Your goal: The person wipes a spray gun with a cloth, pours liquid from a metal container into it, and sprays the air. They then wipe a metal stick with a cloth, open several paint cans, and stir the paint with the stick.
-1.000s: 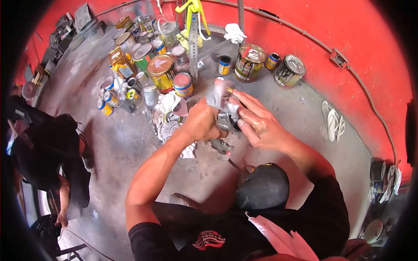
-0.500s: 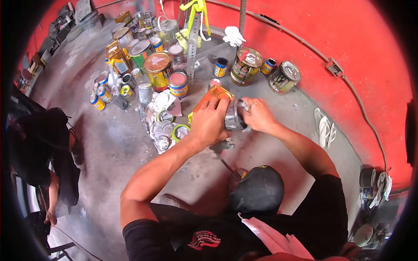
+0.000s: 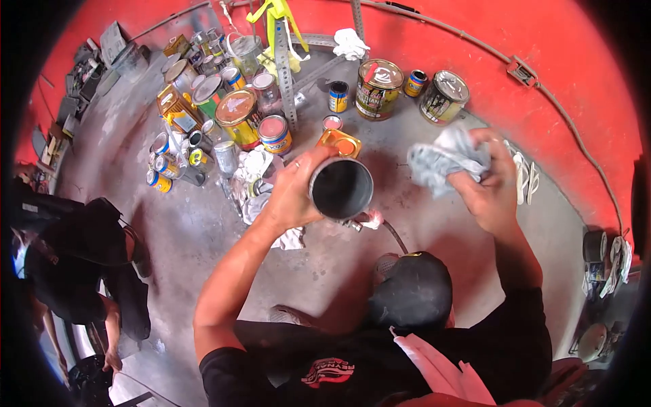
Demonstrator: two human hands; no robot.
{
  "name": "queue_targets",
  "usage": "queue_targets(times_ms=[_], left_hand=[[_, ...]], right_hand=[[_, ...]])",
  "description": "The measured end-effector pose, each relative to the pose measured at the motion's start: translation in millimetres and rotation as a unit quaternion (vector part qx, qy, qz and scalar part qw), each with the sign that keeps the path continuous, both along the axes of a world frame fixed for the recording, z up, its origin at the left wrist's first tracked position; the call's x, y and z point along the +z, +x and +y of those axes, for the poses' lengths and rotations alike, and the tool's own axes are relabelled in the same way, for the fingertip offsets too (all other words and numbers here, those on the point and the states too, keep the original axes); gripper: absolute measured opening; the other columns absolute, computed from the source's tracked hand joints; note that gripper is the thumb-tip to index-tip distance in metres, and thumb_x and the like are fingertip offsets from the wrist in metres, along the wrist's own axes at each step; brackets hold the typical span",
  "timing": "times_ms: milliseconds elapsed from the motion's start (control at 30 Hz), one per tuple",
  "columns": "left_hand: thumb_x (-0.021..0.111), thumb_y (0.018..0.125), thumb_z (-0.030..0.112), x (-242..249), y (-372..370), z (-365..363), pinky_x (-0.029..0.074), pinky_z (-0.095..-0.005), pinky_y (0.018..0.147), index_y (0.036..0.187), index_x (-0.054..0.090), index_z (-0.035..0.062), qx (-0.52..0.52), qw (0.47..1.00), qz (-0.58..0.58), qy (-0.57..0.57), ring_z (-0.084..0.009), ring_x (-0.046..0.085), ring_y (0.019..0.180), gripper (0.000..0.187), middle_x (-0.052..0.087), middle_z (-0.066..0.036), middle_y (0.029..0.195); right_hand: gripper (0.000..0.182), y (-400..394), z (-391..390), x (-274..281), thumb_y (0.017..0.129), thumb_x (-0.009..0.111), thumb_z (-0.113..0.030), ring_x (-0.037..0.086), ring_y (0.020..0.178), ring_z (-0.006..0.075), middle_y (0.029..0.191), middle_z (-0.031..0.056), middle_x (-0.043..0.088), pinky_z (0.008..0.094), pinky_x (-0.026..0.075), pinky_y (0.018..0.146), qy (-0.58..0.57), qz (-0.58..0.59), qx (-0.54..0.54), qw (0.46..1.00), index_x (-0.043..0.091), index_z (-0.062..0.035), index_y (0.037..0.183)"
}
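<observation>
My left hand (image 3: 298,190) is wrapped round the side of a grey spray gun cup (image 3: 369,197). Its round mouth faces me and the inside looks dark. Below the cup, a bit of metal fitting and a hose show; the rest of the gun is hidden. Off to the right, my right hand (image 3: 489,186) grips a crumpled white and grey rag (image 3: 441,163), apart from the cup and blurred by motion. Just beyond the cup stands an orange-gold rectangular can (image 3: 349,142).
Several paint cans (image 3: 237,112) crowd the floor ahead and left. A large can (image 3: 380,91) stands near the red wall (image 3: 475,34). Used rags (image 3: 254,169) lie left of my left hand. A person in black (image 3: 81,251) bends at the far left.
My right hand has come away from the cup's mouth and moved right with the rag. The cup has turned so its opening faces me. My view has shifted slightly.
</observation>
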State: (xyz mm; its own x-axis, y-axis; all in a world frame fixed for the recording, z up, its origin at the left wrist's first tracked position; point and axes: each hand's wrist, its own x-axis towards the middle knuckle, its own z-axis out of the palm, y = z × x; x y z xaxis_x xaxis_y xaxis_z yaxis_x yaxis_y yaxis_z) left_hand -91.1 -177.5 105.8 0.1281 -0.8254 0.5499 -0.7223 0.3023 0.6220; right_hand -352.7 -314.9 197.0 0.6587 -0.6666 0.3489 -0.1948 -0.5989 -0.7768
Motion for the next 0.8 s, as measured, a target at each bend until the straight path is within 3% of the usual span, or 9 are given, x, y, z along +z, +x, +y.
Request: queue_targets(times_ms=[67, 133, 200, 300, 433, 567, 667, 733, 800], left_hand=[[0.088, 0.059, 0.019, 3, -8, -4, 0.049, -0.0409, 0.09, 0.121, 0.05, 0.0051, -0.025, 1.0, -0.012, -0.01, -0.0343, 0.062, 0.103, 0.075, 0.062, -0.015, 0.112], [0.087, 0.058, 0.019, 3, -13, -8, 0.049, -0.0413, 0.091, 0.12, 0.051, 0.0049, -0.027, 0.999, -0.032, -0.022, -0.0347, 0.062, 0.103, 0.073, 0.062, -0.016, 0.113], [0.085, 0.057, 0.02, 1, -18, -10, 0.049, -0.0412, 0.091, 0.12, 0.05, 0.0044, -0.02, 0.998, -0.067, -0.001, -0.0351, 0.061, 0.103, 0.074, 0.061, -0.016, 0.114], [0.085, 0.052, 0.022, -7, -18, -9, 0.05, -0.0423, 0.088, 0.122, 0.05, 0.0055, 0.021, 0.994, -0.101, 0.019, -0.0356, 0.06, 0.103, 0.08, 0.061, -0.016, 0.111], [0.088, 0.047, 0.027, -8, -21, -10, 0.051, -0.0438, 0.086, 0.126, 0.048, 0.0076, 0.055, 0.989, -0.1, 0.09, -0.0368, 0.059, 0.105, 0.091, 0.059, -0.016, 0.115], [0.088, 0.047, 0.029, 0, -33, -17, 0.05, -0.0443, 0.086, 0.126, 0.049, 0.008, 0.05, 0.982, -0.144, 0.115, -0.0365, 0.058, 0.106, 0.091, 0.058, -0.015, 0.117], [0.085, 0.05, 0.024, 0, -55, -24, 0.053, -0.0437, 0.082, 0.124, 0.05, 0.0092, 0.028, 0.978, -0.189, 0.082, -0.0342, 0.058, 0.104, 0.083, 0.057, -0.014, 0.117], [0.083, 0.051, 0.022, -5, -65, -29, 0.055, -0.0424, 0.079, 0.124, 0.051, 0.0094, 0.033, 0.976, -0.202, 0.074, -0.0329, 0.058, 0.105, 0.081, 0.057, -0.012, 0.115], [0.082, 0.051, 0.02, -12, -68, -31, 0.056, -0.0414, 0.076, 0.124, 0.05, 0.0085, 0.055, 0.977, -0.196, 0.066, -0.0324, 0.059, 0.105, 0.081, 0.057, -0.012, 0.113]], right_hand=[[0.036, 3, 4, 1, 0.075, 0.071, -0.012, 0.064, 0.087, 0.0219, 0.096, 0.0123, 0.064, 0.0365, 0.049, 0.081, -0.064, -0.107, -0.029, 0.992, 0.059, -0.0014, 0.107], [0.038, 16, -2, -7, 0.072, 0.073, -0.016, 0.062, 0.094, 0.0245, 0.103, 0.0127, 0.062, 0.0403, 0.047, 0.083, -0.382, -0.111, 0.11, 0.911, 0.06, -0.0025, 0.104], [0.042, 35, -9, -38, 0.069, 0.076, -0.022, 0.058, 0.103, 0.0255, 0.109, 0.0109, 0.06, 0.0447, 0.045, 0.087, -0.524, -0.112, 0.215, 0.816, 0.062, -0.0033, 0.103], [0.054, 45, -9, -52, 0.07, 0.076, -0.029, 0.053, 0.116, 0.0245, 0.12, 0.0112, 0.058, 0.0504, 0.038, 0.1, -0.353, 0.128, 0.331, 0.866, 0.062, -0.0021, 0.113], [0.071, 22, -4, -39, 0.074, 0.071, -0.034, 0.039, 0.135, 0.0208, 0.14, 0.0119, 0.048, 0.0551, 0.021, 0.114, -0.406, 0.279, 0.308, 0.814, 0.051, 0.0015, 0.132], [0.053, 22, -10, -49, 0.078, 0.066, -0.027, 0.042, 0.132, 0.0213, 0.136, 0.0098, 0.051, 0.056, 0.021, 0.114, -0.56, 0.253, 0.248, 0.749, 0.058, -0.0004, 0.123], [0.032, 32, -12, -49, 0.08, 0.061, -0.019, 0.052, 0.12, 0.0235, 0.119, 0.0106, 0.061, 0.0567, 0.024, 0.112, -0.503, 0.316, 0.315, 0.74, 0.064, -0.0035, 0.107], [0.024, 43, -9, -61, 0.075, 0.065, -0.019, 0.062, 0.103, 0.0256, 0.099, 0.0108, 0.066, 0.0509, 0.039, 0.103, -0.361, 0.476, 0.292, 0.747, 0.066, -0.0066, 0.095], [0.023, 47, -13, -78, 0.072, 0.065, -0.015, 0.063, 0.094, 0.0276, 0.092, 0.0113, 0.066, 0.0483, 0.045, 0.093, -0.343, 0.439, 0.3, 0.774, 0.066, -0.006, 0.094]])
